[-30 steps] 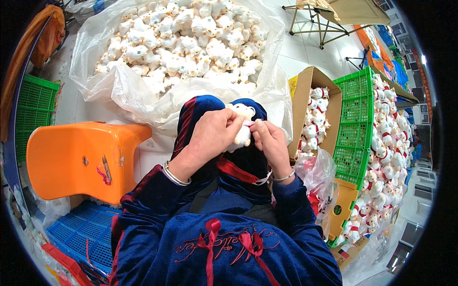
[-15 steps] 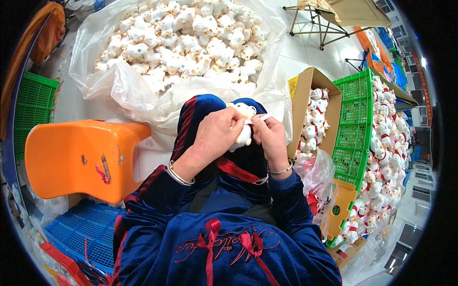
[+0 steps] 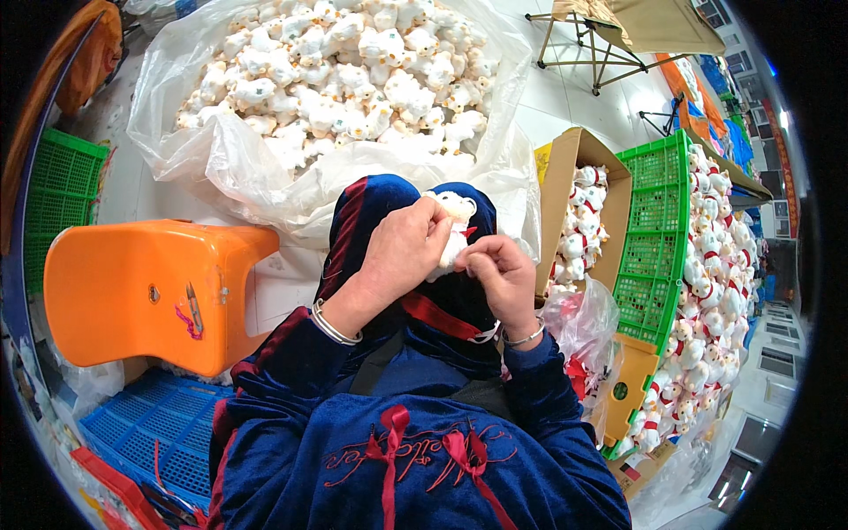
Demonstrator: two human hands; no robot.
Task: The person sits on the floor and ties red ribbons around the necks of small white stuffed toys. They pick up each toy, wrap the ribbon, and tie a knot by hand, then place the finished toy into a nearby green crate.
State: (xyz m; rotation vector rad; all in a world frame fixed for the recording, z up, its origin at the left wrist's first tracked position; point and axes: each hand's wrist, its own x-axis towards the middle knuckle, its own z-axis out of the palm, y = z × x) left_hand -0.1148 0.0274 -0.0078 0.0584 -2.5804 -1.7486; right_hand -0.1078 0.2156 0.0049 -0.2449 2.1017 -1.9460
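Observation:
A small white plush animal [image 3: 454, 208] with round ears sits on my knees. My left hand [image 3: 402, 246] is closed around its left side and covers part of its body. A red ribbon [image 3: 468, 232] shows at the toy's neck, its end sticking out to the right. Beside the toy's lower right side, my right hand [image 3: 505, 276] has thumb and forefinger pinched together. Whatever those fingertips may hold is too small or hidden to make out.
Ahead lies a big clear plastic bag [image 3: 238, 163] heaped with white plush toys. An orange stool [image 3: 115, 296] with a small cutting tool [image 3: 194, 309] stands left. On the right are a cardboard box [image 3: 618, 190] and a green crate [image 3: 654, 230], with ribboned toys.
My right hand has moved down and slightly right, away from the toy's neck. The red ribbon's end, covered by those fingers before, now shows. My left hand keeps its hold.

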